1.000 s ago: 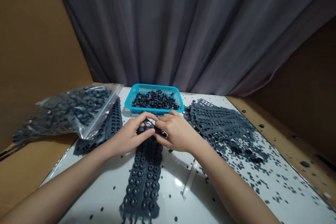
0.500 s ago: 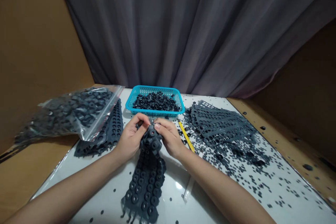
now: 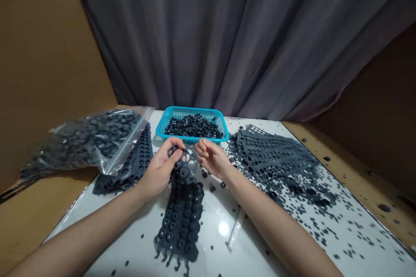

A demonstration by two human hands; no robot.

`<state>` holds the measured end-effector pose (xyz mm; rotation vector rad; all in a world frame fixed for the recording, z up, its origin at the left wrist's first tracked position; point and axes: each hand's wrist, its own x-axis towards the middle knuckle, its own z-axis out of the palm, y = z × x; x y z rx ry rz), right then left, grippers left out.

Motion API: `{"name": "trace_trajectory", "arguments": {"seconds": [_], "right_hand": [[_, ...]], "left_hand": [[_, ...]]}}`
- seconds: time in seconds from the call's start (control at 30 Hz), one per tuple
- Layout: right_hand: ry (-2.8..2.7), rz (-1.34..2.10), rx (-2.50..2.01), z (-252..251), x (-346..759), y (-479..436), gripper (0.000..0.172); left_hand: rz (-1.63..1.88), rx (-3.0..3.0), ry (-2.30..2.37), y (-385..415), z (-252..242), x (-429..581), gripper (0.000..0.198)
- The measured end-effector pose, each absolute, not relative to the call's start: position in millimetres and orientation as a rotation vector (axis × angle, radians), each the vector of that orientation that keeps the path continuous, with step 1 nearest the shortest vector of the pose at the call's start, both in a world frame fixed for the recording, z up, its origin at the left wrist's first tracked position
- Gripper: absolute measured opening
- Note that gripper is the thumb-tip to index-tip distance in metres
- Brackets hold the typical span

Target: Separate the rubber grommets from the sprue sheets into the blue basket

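A dark grey moulded rubber sheet (image 3: 180, 220), covered in rows of round ring-shaped bosses, hangs down towards me over the white table. My left hand (image 3: 162, 165) pinches its far end between thumb and fingers. That end is bent up and shows several open round holes. My right hand (image 3: 214, 159) is just right of the sheet's raised end, apart from it, with its fingers curled together. Whatever those fingers hold, if anything, is hidden. Just beyond both hands stands a blue plastic basket (image 3: 159, 132) with many small black rubber pieces (image 3: 195, 125) in it.
At left, a clear zip bag (image 3: 87, 138) of ring-shaped rubber parts lies over more rubber sheets (image 3: 146, 151). Punched sheets (image 3: 276, 151) are stacked at right amid scattered black bits (image 3: 312, 212). A whitish stick (image 3: 235, 230) lies near my right forearm. Cardboard walls flank the table.
My right hand has come away from the sheet to the right and its fingers have curled. Open holes now show at the sheet's far end. The yellow stick is now hidden from view.
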<state>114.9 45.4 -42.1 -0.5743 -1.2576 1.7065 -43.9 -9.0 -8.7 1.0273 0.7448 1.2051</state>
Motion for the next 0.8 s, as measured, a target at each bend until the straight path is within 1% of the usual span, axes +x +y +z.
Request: {"name": "trace_trajectory", "arguments": {"seconds": [0.1,0.23,0.33,0.37,0.43,0.47,0.53,0.57,0.6,0.67,0.7,0.77,0.8], "right_hand": [[-1.567,1.336,-0.81,-42.9,138.4,69.9,0.028],[-1.897,0.606,-1.267,-47.5,171.4,96.6,0.029],[-2.047,0.316,-1.404,-47.2,181.0,98.4,0.035],[-2.057,0.291,-1.397,-44.9,180.1,94.7,0.038],[-2.094,0.363,-1.282,-36.5,173.2,81.8,0.043],[-2.136,0.484,-1.168,-31.0,167.9,73.4,0.046],[-2.274,0.856,-0.847,-18.7,155.9,54.7,0.052],[-2.318,0.973,-0.761,-12.5,150.2,45.4,0.051],[-2.326,1.005,-0.746,-6.5,145.2,36.5,0.042],[-2.355,0.951,-0.801,5.2,137.9,20.2,0.02],[-2.383,0.926,-0.81,10.7,135.4,12.5,0.015],[-2.471,0.972,-0.739,20.7,131.3,-3.7,0.015],[-2.509,1.027,-0.676,24.6,129.0,-12.5,0.021]], "left_hand": [[1.14,1.078,0.916,-6.0,-5.3,-46.9,0.023],[1.054,1.01,1.092,3.1,-3.1,-48.0,0.027],[1.002,0.98,1.055,8.0,-5.4,-49.4,0.035],[0.996,1.01,1.016,8.6,-7.2,-50.3,0.039],[1.039,1.14,0.963,8.7,-11.5,-52.6,0.046],[1.093,1.242,0.963,8.3,-13.4,-54.0,0.047],[1.229,1.484,0.977,7.6,-15.2,-57.1,0.046],[1.293,1.585,0.949,7.5,-14.6,-58.9,0.046],[1.343,1.634,0.883,7.6,-13.1,-61.0,0.048],[1.358,1.511,0.696,8.5,-8.7,-66.0,0.056],[1.32,1.361,0.622,9.2,-6.9,-68.9,0.062],[1.195,1.018,0.566,10.5,-7.3,-74.9,0.073],[1.126,0.881,0.568,11.0,-10.2,-77.4,0.076]]}}
